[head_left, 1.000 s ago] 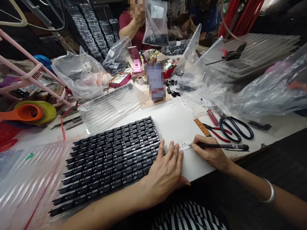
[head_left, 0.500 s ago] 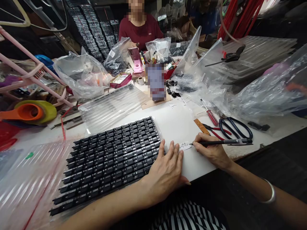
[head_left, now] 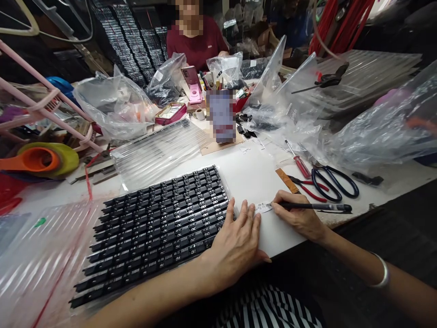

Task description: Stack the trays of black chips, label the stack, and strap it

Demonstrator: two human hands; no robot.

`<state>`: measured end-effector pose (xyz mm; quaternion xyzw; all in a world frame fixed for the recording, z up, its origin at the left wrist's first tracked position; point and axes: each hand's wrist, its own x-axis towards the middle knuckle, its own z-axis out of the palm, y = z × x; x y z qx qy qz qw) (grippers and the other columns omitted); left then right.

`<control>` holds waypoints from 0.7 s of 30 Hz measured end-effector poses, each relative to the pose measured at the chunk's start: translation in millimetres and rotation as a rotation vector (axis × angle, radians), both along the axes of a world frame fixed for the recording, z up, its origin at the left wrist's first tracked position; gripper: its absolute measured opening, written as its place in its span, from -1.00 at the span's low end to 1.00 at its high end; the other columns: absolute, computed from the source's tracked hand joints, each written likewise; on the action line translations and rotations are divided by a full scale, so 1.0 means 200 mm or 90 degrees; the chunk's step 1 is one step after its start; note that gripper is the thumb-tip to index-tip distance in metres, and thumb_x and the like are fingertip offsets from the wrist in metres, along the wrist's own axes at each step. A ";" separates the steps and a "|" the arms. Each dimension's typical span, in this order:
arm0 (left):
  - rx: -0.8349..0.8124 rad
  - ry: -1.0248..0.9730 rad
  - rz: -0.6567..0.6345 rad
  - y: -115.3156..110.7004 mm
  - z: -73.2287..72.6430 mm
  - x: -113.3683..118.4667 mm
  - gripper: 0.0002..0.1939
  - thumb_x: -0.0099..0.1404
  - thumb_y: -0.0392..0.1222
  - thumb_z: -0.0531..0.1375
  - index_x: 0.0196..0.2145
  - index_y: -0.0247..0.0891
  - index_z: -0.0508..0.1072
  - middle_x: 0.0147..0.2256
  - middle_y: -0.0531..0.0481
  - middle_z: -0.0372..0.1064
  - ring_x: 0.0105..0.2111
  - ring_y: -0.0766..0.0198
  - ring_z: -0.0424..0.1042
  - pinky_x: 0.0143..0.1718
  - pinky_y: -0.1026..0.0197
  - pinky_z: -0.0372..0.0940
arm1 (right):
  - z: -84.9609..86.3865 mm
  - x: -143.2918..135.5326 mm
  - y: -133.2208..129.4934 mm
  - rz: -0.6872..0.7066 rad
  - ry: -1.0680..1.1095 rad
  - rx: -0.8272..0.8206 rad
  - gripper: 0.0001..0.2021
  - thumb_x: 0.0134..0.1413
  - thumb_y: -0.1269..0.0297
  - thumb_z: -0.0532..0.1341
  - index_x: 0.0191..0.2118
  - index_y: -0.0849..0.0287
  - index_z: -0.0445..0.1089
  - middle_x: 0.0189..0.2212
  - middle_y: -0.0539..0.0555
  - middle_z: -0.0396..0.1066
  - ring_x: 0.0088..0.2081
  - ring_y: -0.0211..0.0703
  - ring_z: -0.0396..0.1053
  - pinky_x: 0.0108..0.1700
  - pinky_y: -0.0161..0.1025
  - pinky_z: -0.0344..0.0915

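My right hand (head_left: 298,215) pinches a black pen (head_left: 317,207), its tip at the right end of a small white paper slip (head_left: 262,208) with handwriting on it. Flat on the white table, with fingers stretched out, my left hand (head_left: 238,243) lies at the slip's left end. Its fingertips are close to the right edge of a clear tray (head_left: 223,189). Rows of small black parts (head_left: 153,223) with metal pins fill that tray. A silver bangle (head_left: 384,271) circles my right wrist.
Right of the slip lie red-handled pliers (head_left: 310,189), dark blue scissors (head_left: 336,182) and a red screwdriver (head_left: 302,166). Behind the tray is a stack of clear plastic tubes (head_left: 160,152). Plastic bags (head_left: 114,107) crowd the back, where a person in a maroon shirt (head_left: 196,48) sits.
My right hand and the pen have shifted slightly left along the slip. My left hand stays put. The person opposite has leaned a little to the left.
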<state>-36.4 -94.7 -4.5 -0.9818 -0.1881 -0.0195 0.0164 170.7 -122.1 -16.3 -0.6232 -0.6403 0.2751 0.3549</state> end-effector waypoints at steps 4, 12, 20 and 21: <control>0.004 -0.005 0.000 0.00 0.00 0.00 -0.18 0.31 0.29 -0.17 0.14 -0.54 0.27 0.16 -0.42 0.20 0.20 -0.19 0.14 0.18 -0.29 -0.05 | 0.00 0.00 0.00 0.009 0.001 -0.002 -0.81 0.06 0.38 0.10 -0.55 0.15 0.23 -0.63 -0.08 0.23 -0.55 -0.34 0.17 -0.47 -0.32 0.11; 0.006 -0.004 -0.001 0.00 0.00 -0.01 -0.18 0.31 0.29 -0.16 0.15 -0.52 0.27 0.16 -0.41 0.20 0.20 -0.18 0.13 0.19 -0.28 -0.06 | 0.00 0.01 0.00 -0.020 0.041 0.000 -0.81 0.06 0.35 0.12 -0.56 0.13 0.23 -0.64 -0.07 0.22 -0.55 -0.32 0.17 -0.50 -0.30 0.11; -0.002 0.001 0.003 0.00 0.00 0.00 -0.18 0.28 0.31 -0.10 0.14 -0.53 0.28 0.16 -0.39 0.20 0.20 -0.18 0.15 0.18 -0.28 -0.03 | -0.01 -0.01 -0.04 -0.054 0.093 -0.008 -0.91 0.07 0.28 0.16 -0.42 0.13 0.27 -0.55 -0.04 0.31 -0.49 -0.27 0.27 -0.44 -0.30 0.23; -0.002 0.002 0.004 0.00 0.00 0.00 -0.18 0.28 0.31 -0.10 0.13 -0.54 0.28 0.16 -0.39 0.21 0.19 -0.17 0.15 0.18 -0.28 -0.02 | 0.00 -0.02 -0.04 -0.035 0.085 -0.015 -0.92 0.06 0.29 0.16 -0.41 0.13 0.28 -0.53 -0.03 0.32 -0.48 -0.26 0.28 -0.43 -0.30 0.23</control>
